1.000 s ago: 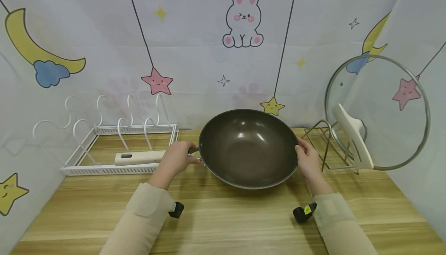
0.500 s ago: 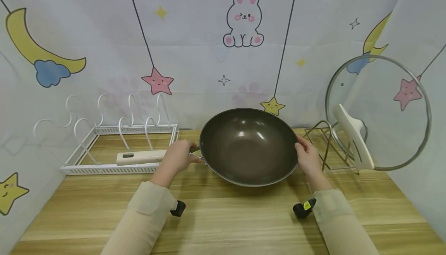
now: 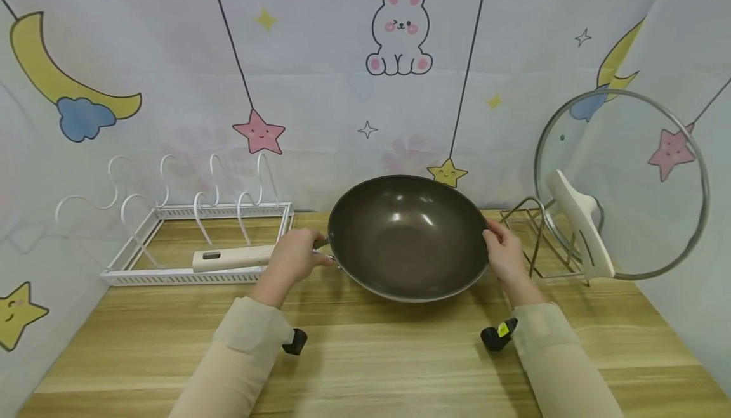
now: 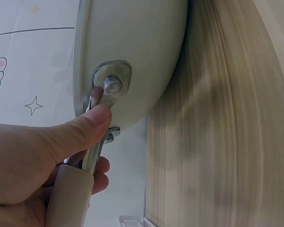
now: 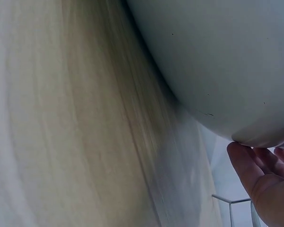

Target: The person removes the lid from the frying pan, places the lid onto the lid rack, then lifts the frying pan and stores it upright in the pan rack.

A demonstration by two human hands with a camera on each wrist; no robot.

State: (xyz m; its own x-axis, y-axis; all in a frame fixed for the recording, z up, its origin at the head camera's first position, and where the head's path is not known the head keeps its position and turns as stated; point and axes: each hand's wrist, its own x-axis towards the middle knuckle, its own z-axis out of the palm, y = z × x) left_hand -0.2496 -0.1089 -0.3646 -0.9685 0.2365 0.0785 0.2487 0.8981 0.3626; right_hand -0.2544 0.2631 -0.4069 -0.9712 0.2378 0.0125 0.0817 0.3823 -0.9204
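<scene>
A wok (image 3: pixel 408 240) with a dark brown inside lies between my hands, in the middle of the head view. My left hand (image 3: pixel 297 256) grips it where the cream handle (image 3: pixel 233 258) meets the metal bracket. In the left wrist view the thumb presses on this bracket (image 4: pixel 116 78), riveted to the pale outer wall. On the opposite side, my right hand (image 3: pixel 505 256) pinches the rim. The right wrist view has its fingertips (image 5: pixel 237 150) against the pale underside (image 5: pixel 217 61). Whether the wok's base touches the table is not clear.
Behind the handle stands a white rack (image 3: pixel 188 276) with several curved hooks. At right, a glass lid (image 3: pixel 645 215) with a cream knob (image 3: pixel 579 228) leans upright in a wire stand (image 3: pixel 537 240). A printed cloth (image 3: pixel 325 75) hangs behind the wooden table (image 3: pixel 394 361).
Over the last second the wok and both hands have shifted slightly toward the back of the table. Both hands keep the same hold. Rack and lid stay put.
</scene>
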